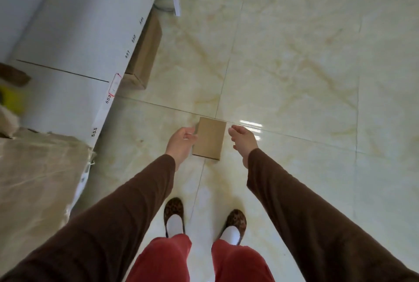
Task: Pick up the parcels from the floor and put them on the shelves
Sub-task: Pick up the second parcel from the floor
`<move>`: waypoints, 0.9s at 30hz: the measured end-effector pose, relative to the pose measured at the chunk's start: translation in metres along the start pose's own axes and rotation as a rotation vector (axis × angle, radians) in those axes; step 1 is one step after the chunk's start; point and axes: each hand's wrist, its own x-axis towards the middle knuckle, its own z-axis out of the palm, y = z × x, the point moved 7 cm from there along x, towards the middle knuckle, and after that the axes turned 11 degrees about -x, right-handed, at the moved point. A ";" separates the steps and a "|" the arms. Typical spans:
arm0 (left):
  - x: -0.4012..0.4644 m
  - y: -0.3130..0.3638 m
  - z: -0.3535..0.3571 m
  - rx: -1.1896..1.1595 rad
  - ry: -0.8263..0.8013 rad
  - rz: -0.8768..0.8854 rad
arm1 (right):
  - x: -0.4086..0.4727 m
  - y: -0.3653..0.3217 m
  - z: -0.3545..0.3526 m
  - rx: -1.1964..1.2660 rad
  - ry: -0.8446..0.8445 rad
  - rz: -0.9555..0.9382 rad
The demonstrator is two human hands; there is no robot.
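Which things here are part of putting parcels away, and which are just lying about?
Part of the job:
small cardboard parcel on the floor
long brown box under the shelf
white shelf with number labels
left hand, right hand

Just there:
plastic-wrapped bundle
yellow item

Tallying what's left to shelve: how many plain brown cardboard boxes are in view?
2. A small box sits on the floor between the left hand and right hand; a long box lies under the white shelf edge. More may be hidden beneath.
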 end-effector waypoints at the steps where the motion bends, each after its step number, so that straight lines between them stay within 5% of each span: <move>1: 0.015 -0.017 0.001 0.011 -0.005 -0.017 | 0.015 0.015 0.007 -0.006 -0.004 0.013; 11: 0.154 -0.139 0.011 0.127 -0.027 -0.112 | 0.151 0.129 0.065 -0.044 -0.046 0.152; 21: 0.245 -0.206 0.025 0.266 -0.165 -0.231 | 0.218 0.154 0.104 -0.119 -0.190 0.224; 24: 0.240 -0.197 0.024 0.127 -0.118 -0.178 | 0.217 0.145 0.101 -0.089 -0.138 0.170; 27: 0.168 -0.112 0.036 0.053 -0.078 -0.096 | 0.158 0.095 0.047 0.002 0.042 0.086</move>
